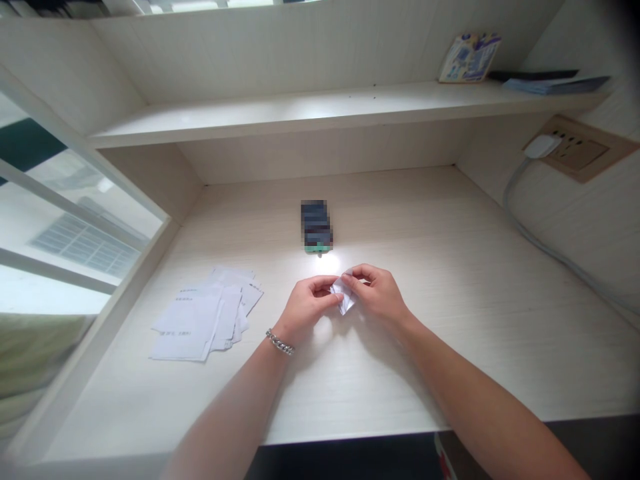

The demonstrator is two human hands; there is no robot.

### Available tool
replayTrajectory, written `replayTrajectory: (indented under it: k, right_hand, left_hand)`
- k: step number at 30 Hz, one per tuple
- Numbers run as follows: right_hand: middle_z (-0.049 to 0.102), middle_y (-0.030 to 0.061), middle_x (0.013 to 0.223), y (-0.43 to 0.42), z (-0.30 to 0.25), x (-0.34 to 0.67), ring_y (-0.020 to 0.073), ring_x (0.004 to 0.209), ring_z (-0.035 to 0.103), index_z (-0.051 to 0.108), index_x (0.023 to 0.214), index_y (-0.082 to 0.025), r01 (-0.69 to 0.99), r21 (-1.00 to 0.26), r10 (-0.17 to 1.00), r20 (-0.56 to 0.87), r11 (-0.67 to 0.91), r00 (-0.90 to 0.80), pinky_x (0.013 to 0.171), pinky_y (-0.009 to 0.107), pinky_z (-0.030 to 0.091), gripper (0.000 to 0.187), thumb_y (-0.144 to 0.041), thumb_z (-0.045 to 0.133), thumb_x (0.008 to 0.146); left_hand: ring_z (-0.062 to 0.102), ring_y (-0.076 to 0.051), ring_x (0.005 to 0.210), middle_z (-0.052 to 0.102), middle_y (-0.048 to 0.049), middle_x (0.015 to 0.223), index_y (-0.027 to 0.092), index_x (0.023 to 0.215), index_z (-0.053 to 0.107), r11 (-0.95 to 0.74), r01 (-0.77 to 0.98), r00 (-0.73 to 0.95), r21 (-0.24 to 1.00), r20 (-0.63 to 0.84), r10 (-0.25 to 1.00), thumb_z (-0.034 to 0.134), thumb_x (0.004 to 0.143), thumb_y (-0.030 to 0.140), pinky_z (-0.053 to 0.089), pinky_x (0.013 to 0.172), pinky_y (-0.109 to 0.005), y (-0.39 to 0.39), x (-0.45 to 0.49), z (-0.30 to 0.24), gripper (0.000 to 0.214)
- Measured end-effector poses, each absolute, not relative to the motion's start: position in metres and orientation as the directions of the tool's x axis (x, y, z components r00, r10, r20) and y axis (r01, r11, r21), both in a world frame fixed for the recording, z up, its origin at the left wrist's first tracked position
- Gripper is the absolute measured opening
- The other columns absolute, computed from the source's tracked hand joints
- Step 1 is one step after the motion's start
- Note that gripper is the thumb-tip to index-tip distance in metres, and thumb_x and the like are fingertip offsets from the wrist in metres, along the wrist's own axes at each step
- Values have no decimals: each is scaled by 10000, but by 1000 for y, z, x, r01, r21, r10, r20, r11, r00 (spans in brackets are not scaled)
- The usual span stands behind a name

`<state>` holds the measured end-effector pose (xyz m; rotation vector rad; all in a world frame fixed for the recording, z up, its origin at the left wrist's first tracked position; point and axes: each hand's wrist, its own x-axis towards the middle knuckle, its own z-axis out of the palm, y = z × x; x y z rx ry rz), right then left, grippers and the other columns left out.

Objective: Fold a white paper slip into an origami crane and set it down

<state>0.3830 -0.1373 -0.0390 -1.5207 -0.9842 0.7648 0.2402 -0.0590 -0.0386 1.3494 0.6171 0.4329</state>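
A small folded piece of white paper (345, 299) is held just above the desk, near its middle. My left hand (311, 303) pinches its left side between thumb and fingers, and a chain bracelet (280, 342) circles that wrist. On the other side, my right hand (377, 291) grips the paper's upper right part, thumb and fingertips together. Beyond the hands lies a phone (317, 223), its screen blurred out and a bright patch of light at its near end. Loose white paper sheets (193, 320) lie in an overlapping pile left of my left hand.
A shelf (300, 117) runs across the back above the desk (450, 347), with a small printed box (470, 59) and a flat blue item (555, 85) on it. At right, a white plug (542, 146) sits in a wall socket (583, 150), its cable (545, 250) hanging along the side.
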Motion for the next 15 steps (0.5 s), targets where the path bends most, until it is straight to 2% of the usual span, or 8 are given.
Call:
replayTrajectory:
  k: [2, 5, 9, 15]
  right_hand:
    - [655, 45, 799, -137, -39, 383, 171, 709, 599, 653, 772, -165, 161, -987, 886, 59, -18, 460, 595, 259, 464, 222, -382, 624, 735]
    - [670, 63, 856, -136, -40, 384, 200, 798, 617, 664, 810, -161, 101, -995, 917, 47, 7, 396, 657, 282, 484, 233, -373, 652, 714]
    - [685, 52, 785, -135, -40, 383, 191, 722, 633, 665, 841, -161, 16, -1000, 954, -5, -10, 299, 625, 282, 482, 231, -358, 651, 722]
    - [695, 53, 773, -136, -40, 380, 182, 700, 632, 690, 794, -167, 76, -997, 905, 53, 23, 423, 615, 274, 480, 155, -295, 663, 710]
  left_hand:
    - [606, -185, 840, 653, -114, 955, 112, 1051, 623, 187, 27, 753, 982, -143, 643, 678, 679, 209, 478, 736, -300, -59, 240, -39, 388]
    - [607, -174, 818, 652, -106, 923, 114, 1063, 606, 222, -10, 720, 975, -147, 678, 677, 673, 188, 486, 714, -292, -59, 241, -39, 403]
    - [580, -119, 691, 630, -52, 788, 117, 1103, 567, 266, -41, 680, 963, -168, 713, 683, 673, 190, 483, 643, -253, -60, 242, -35, 451]
    - [553, -92, 624, 570, 0, 684, 121, 1076, 564, 315, -61, 667, 947, -196, 719, 682, 682, 216, 485, 627, -244, -63, 244, -31, 422]
